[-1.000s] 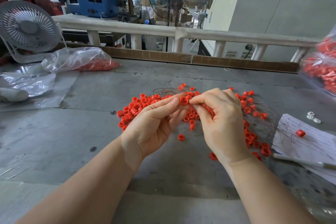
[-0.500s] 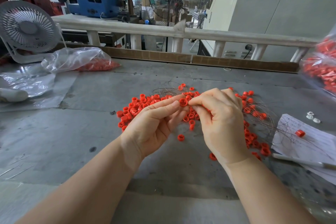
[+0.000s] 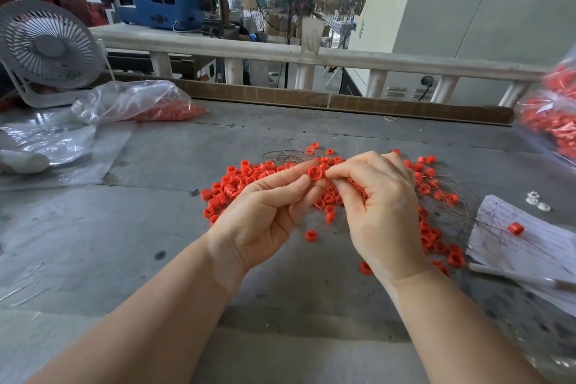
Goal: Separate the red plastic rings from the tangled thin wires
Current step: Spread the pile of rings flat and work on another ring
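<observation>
**One ring pinched up, the wire held back**

Both hands meet just above the grey worktable (image 3: 156,227), raised clear of the heap so the piece in work can be seen and pulled without dragging its neighbours. The left hand (image 3: 265,215) pinches a single red plastic ring (image 3: 314,173) between thumb and forefinger, its open face turned toward the camera. The right hand (image 3: 378,196) is closed in a pinch right beside it, fingertips touching or nearly touching the ring — most likely gripping a thin wire that runs through or against it, though the strand itself is too fine to make out at the fingertips. Holding ring in one hand and wire in the other would let the two be drawn apart.

The rest of the work lies directly under and behind the hands: a spread of red rings (image 3: 237,184), densest to the left of the left hand and continuing under and right of the right hand, with the tangled thin wires (image 3: 299,154) looping through the far side and trailing off to the right. One loose ring (image 3: 310,235) sits alone on the table between the wrists.

Bagged rings (image 3: 149,104) at far left suggest — as a guess — where cleared pieces go; many still lie among the wires.
</observation>
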Tool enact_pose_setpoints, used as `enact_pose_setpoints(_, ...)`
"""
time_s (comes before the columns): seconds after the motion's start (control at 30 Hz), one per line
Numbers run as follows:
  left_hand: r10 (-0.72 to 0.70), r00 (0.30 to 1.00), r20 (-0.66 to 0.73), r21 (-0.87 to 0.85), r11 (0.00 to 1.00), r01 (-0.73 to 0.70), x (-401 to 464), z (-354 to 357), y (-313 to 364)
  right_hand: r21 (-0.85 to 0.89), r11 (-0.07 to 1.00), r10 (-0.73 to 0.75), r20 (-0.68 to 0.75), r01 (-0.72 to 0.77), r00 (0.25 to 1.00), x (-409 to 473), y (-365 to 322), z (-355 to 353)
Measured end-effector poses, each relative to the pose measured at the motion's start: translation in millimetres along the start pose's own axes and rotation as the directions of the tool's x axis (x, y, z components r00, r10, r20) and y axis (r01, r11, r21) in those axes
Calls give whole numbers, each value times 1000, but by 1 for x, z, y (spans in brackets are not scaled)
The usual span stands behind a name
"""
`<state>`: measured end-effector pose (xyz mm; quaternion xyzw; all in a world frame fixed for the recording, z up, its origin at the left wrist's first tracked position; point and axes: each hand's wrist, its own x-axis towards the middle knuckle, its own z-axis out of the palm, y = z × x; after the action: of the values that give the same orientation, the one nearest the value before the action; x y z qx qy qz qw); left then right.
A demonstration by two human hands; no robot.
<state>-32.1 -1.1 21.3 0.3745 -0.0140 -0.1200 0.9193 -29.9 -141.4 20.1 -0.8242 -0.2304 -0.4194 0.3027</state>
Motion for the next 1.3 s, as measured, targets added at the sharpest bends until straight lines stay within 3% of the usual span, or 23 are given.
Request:
enact_pose_setpoints(0.3, 9, 1000, -16, -49, 999, -10, -1, 1, 1, 71, 997, -25, -7, 25, 1000, -1, 3, 4)
enact_pose_setpoints(0.7, 6, 1000, 6, -83, 997, -6, -2, 1, 1, 197, 979, 55, -34, -47, 998, -1, 1, 9)
enact_pose_setpoints(1.0, 22, 1000, 16, -98, 995, -20, -2, 2, 1, 407, 869, 270, 90, -282, 959, -2, 1, 9)
enact_pose_setpoints(1.17, 34, 999, 17, -82, 996, -33, -1, 1, 0, 349, 897, 254, 95, -271, 963, -4, 2, 11)
enact_pose_setpoints(1.3, 41, 999, 12, -65, 997, -41, -1, 0, 0, 247, 951, 188, 10, -185, 982, -3, 3, 11)
